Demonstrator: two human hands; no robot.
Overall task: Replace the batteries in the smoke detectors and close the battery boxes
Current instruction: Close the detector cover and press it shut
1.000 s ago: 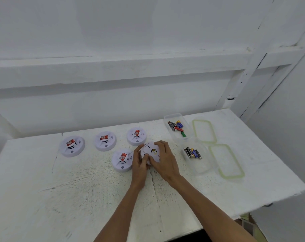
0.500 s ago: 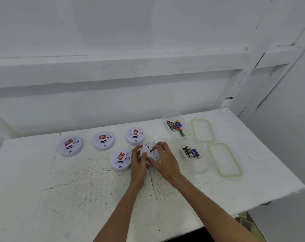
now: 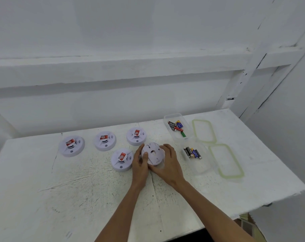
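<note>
Holding one smoke detector (image 3: 153,154) between them, both hands sit above the middle of the counter (image 3: 78,189), with the unit tilted and its back face turned up. The left hand (image 3: 139,165) curls round the left rim, thumb laid on the back face. The right hand (image 3: 170,165) wraps the right and near rim. Whether the lower edge touches the counter cannot be told.

Handling, as a judgement: the housing looks like a light, rigid plastic shell with a smooth finish. It should not flex, but it may slip or rotate under one-sided pressure. Grip at the rim, on opposite sides, leaving the back face free. The dark opening near the centre of that face is probably the battery access. Any cover or clip there is likely thin and should be worked with a fingertip, not forced.

Loose batteries (image 3: 191,152) lie in the near clear container (image 3: 203,167), just right of the hands. They are small, smooth cylinders that will roll, so pinch each across its middle.
</note>
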